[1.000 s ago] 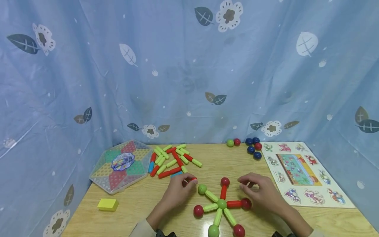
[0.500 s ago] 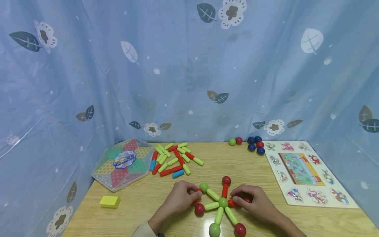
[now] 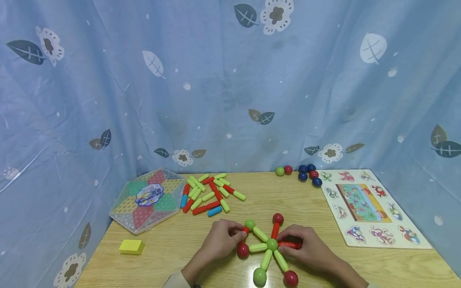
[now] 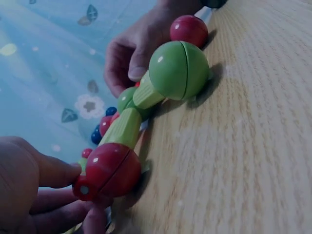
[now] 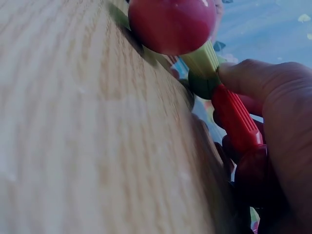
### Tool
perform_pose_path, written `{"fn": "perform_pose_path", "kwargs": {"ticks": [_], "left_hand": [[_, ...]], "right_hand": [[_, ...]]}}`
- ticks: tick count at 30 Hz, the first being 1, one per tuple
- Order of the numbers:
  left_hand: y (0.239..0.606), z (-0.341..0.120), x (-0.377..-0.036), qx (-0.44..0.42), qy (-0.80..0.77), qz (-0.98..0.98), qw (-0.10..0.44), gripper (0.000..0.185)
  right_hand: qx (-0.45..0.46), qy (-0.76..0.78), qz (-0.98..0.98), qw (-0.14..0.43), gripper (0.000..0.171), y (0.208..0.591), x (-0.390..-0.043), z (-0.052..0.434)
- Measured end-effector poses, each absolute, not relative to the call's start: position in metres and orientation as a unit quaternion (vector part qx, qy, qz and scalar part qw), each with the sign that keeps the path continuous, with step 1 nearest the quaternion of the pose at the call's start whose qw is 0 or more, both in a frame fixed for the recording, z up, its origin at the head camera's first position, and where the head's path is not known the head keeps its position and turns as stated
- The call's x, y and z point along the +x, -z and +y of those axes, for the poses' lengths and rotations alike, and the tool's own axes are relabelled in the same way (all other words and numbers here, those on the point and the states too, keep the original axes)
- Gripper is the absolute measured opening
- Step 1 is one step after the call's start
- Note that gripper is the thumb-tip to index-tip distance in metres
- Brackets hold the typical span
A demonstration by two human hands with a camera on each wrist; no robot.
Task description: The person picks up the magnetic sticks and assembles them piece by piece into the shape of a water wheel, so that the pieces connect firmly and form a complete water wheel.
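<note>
- On the table [image 3: 360, 264], the left hand [image 3: 219, 242] pinches a red stick [image 3: 244, 232] beside the star [image 3: 268, 248].
- The right hand [image 3: 306, 250] pinches the star's red arm [image 3: 288, 244].

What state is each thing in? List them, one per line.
Left hand: pinches a red stick at the star's edge.
Right hand: grips the red spoke.
Star: assembled, flat on the table.
Loose sticks: piled, untouched.
Balls: clustered, loose.
Puzzle: flat.
</note>
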State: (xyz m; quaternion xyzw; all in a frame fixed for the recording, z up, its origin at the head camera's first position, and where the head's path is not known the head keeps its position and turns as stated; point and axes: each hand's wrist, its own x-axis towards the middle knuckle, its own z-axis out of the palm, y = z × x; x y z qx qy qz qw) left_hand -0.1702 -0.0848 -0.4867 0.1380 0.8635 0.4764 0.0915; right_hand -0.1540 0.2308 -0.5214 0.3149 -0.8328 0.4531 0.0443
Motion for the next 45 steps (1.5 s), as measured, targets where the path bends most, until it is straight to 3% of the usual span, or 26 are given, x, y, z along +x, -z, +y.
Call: {"fn": "perform_pose_path", "kwargs": {"ticks": [18,31,35,41,45], "left_hand": [[0.492,-0.072,-0.166,0.146,-0.459,0.874,0.059,0.025],[0.488,-0.078,-0.17,0.139,-0.476,0.864,0.091,0.026],[0.484,-0.082,-0.171,0.147,-0.47,0.863,0.109,0.03],[0.479,-0.097,-0.173,0.203,-0.46,0.843,0.189,0.042],[0.483,-0.098,-0.175,0.23,-0.455,0.841,0.182,0.042]], "right_hand": [[0.306,-0.447,-0.838,0.062,0.015,0.523,-0.153,0.226],[0.307,-0.485,-0.818,0.04,0.032,0.523,-0.153,0.224],[0.31,-0.474,-0.823,0.047,0.03,0.522,-0.154,0.224],[0.306,-0.455,-0.833,0.074,0.031,0.522,-0.154,0.226],[0.299,-0.442,-0.84,0.096,0.031,0.523,-0.154,0.228]]}}
